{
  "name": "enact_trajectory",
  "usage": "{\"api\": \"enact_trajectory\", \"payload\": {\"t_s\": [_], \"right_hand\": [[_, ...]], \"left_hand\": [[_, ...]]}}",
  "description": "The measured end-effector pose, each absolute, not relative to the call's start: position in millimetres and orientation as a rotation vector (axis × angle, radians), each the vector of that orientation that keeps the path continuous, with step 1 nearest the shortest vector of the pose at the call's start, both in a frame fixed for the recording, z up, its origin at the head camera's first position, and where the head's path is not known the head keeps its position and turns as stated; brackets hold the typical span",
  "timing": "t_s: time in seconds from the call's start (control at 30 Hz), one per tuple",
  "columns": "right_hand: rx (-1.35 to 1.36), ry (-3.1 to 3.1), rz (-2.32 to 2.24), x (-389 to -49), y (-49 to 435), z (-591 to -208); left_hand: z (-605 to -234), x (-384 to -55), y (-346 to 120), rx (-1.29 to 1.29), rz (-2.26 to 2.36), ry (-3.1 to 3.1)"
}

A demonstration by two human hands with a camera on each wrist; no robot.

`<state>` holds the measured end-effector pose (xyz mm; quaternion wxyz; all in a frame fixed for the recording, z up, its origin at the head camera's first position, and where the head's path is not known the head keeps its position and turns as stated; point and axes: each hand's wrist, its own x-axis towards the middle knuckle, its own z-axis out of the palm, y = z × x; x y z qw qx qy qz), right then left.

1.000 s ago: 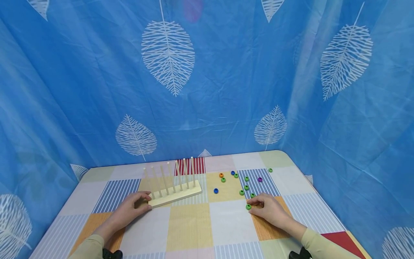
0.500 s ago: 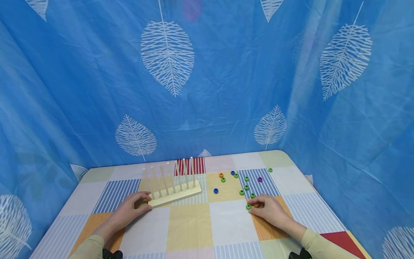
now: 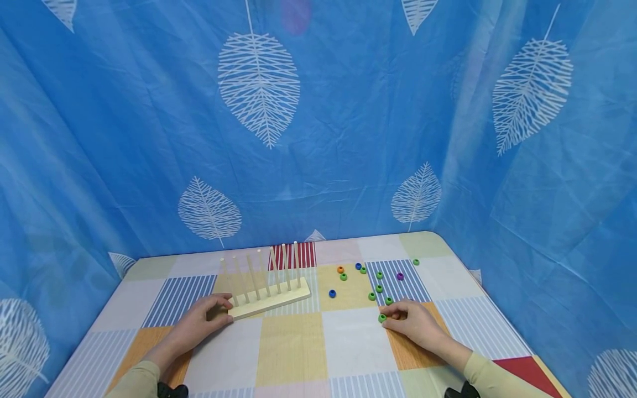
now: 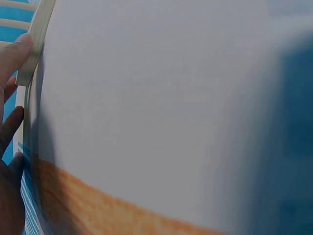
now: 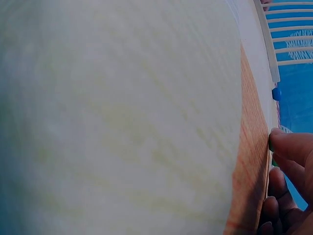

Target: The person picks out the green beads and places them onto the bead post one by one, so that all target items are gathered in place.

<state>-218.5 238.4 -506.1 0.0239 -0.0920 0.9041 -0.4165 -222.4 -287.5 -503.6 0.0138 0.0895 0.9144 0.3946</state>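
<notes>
A pale wooden board with several upright pegs (image 3: 269,300) stands on the table left of the middle, its pegs bare. My left hand (image 3: 196,323) grips the board's left end between thumb and fingers; in the left wrist view the thumb (image 4: 20,49) presses on the board's edge (image 4: 36,46). At the right, my right hand (image 3: 415,325) pinches a green bead (image 3: 382,318) between thumb and forefinger, low at the table. In the right wrist view that bead is mostly hidden behind the fingertips (image 5: 277,139).
Beyond the right hand lie several loose green beads (image 3: 380,288), a purple bead (image 3: 400,276), an orange bead (image 3: 340,270) and two blue beads, the closer blue bead (image 3: 332,294) near the board's right end. A patchwork cloth (image 3: 293,345) covers the table; a blue curtain (image 3: 343,138) hangs behind.
</notes>
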Motion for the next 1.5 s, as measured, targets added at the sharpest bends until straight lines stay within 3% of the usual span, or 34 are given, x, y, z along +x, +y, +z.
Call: {"api": "enact_trajectory", "payload": {"t_s": [0.77,1.5], "right_hand": [[-0.247,2.815,-1.269,-219,233,-501],[-0.663,2.839,-1.308,-270,188,-394]], "left_hand": [[-504,-223,-287,0.219,1.202,2.837],[-505,-222,-286,0.181,1.216,2.832]]}}
